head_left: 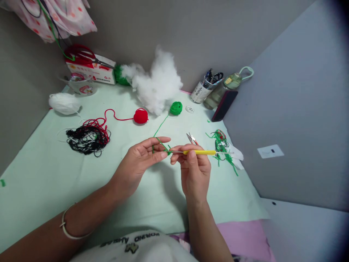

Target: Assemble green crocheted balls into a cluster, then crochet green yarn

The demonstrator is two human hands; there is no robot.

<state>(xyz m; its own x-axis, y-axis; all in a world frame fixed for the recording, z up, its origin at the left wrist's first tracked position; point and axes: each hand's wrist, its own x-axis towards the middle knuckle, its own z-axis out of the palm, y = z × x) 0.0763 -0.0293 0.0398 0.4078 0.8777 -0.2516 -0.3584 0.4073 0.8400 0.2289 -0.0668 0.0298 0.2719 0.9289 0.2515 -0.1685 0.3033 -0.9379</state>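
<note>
My right hand (195, 167) grips a crochet hook (200, 152) by its yellow handle, the metal tip pointing left. At that tip sits a small piece of green crochet work (168, 151), pinched between the thumb and fingers of my left hand (143, 156). A green strand (161, 124) runs over my left fingers and back to a green yarn ball (176, 108) beyond the hands. Small thread snips (191, 138) lie just behind my right hand. My fingers partly cover the green piece, so its shape is hard to make out.
White stuffing (158, 82) is heaped at the back, near a red yarn ball (141, 116). Tangled black yarn (88, 139) and a white yarn ball (64, 103) lie left. Green scraps (222, 145), a phone (225, 105), a bottle (223, 91) and a pen cup (202, 89) stand or lie right.
</note>
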